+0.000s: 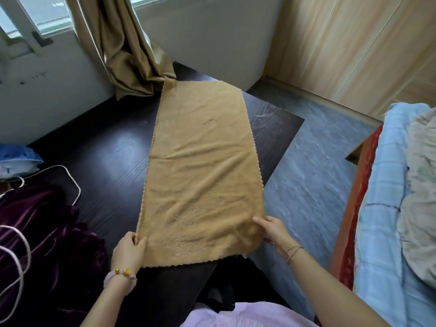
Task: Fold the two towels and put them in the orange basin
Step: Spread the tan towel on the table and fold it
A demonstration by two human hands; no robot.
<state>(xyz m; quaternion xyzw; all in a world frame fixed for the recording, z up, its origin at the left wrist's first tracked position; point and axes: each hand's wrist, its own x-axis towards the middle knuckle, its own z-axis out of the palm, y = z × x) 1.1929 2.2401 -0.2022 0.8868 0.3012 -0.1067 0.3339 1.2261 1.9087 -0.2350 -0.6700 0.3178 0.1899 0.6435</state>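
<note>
A tan towel [200, 166] lies spread lengthwise on the dark wooden table [113, 147], its far end near the curtain and its near end at the table's front edge. My left hand [128, 251] pinches the near left corner of the towel. My right hand [273, 230] grips the near right corner, thumb on top and fingers under the cloth. No second towel and no orange basin are in view.
A gold curtain [132, 50] hangs down onto the table's far end. Dark purple velvet cloth [44, 237] with a white cord [16, 256] covers the left side. A bed with blue bedding [387, 208] stands to the right, across blue floor [313, 180].
</note>
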